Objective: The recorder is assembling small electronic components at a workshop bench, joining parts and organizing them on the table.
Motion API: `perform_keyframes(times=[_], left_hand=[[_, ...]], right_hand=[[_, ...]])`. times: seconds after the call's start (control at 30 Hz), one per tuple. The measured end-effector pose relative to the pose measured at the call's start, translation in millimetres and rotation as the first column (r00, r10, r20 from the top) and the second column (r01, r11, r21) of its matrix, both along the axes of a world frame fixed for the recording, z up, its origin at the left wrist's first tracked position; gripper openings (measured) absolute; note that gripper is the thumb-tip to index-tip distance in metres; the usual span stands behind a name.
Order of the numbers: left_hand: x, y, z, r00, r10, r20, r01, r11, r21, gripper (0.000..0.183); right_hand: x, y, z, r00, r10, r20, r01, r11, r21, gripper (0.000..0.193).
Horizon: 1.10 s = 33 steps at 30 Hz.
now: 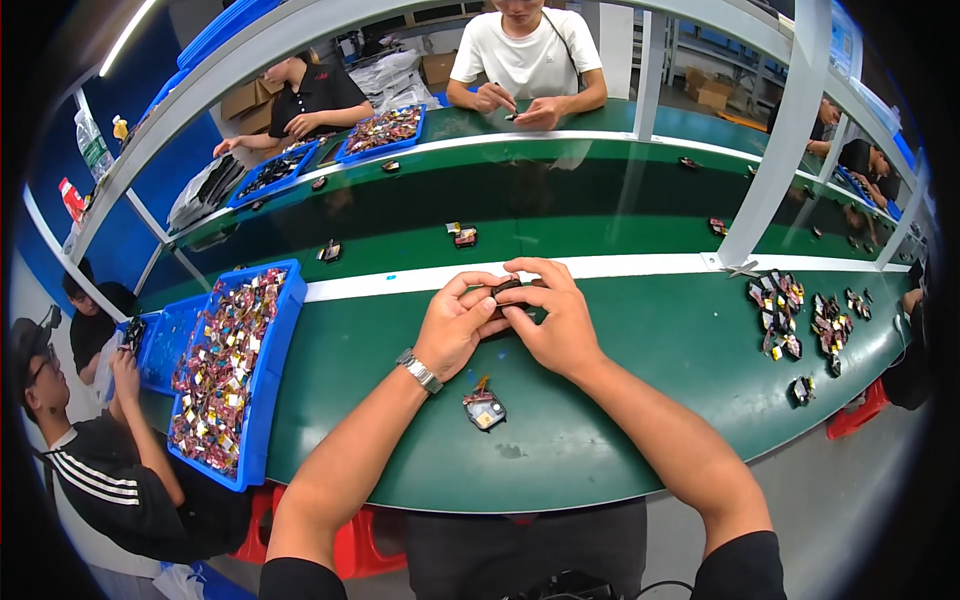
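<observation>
- The left hand (455,320) is curling partly closed, its thumb and fingers pressing on one side of a small dark part (510,290).
- The right hand (550,315) is bending over the same part from the other side, fingers arched and thumb tucked in, so both are gripping it.
- That part is sitting between the fingertips, above the bench (560,465) near its white strip (620,265); the fingers are hiding most of its shape.
- A metal-link watch (419,370) is circling the left wrist.
- Just below the hands, an open unit (485,412) is lying on the bench, showing a pale face in a dark rounded shell, with thin wires trailing from its top.
- To the left, a blue tray (284,350) is holding a dense jumble of small reddish, white and yellow pieces with wires.
- Across the belt (390,240), another tray (390,149) is carrying a similar heap.
- To the right, loose piles (777,315) of dark units are resting on the bench's smooth, slightly shiny green surface.
- Opposite, a person (525,55) in white is handling a small piece.
</observation>
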<state>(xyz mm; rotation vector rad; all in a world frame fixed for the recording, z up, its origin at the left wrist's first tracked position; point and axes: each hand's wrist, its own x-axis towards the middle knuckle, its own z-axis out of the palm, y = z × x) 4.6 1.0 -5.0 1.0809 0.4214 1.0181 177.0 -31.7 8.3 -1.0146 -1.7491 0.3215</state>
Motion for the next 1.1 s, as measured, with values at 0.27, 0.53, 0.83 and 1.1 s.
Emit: perform_keyframes(times=[0.27, 0.53, 0.83, 1.1], left_hand=[[3.6, -1.3, -0.5, 0.998, 0.041, -0.048, -0.042, 0.999, -0.019, 0.026], [2.3, 0.4, 5.6, 0.998, 0.012, -0.054, -0.015, 0.998, -0.061, 0.022], [-0.4, 2.4, 2.8, 0.997, -0.024, -0.076, 0.018, 0.997, -0.076, 0.029], [0.3, 1.5, 1.6, 0.998, 0.001, -0.065, -0.007, 0.997, -0.078, 0.029]], right_hand=[[5.0, 0.1, 3.1, 0.998, 0.026, 0.055, -0.024, 0.999, -0.034, 0.016], [4.6, 4.4, 7.0, 0.965, -0.148, 0.218, 0.09, 0.963, 0.253, 0.01], [4.7, 3.1, 6.1, 0.941, -0.162, 0.297, 0.063, 0.947, 0.315, 0.011], [0.8, 2.7, 4.7, 0.903, -0.235, 0.358, 0.07, 0.906, 0.418, 0.017]])
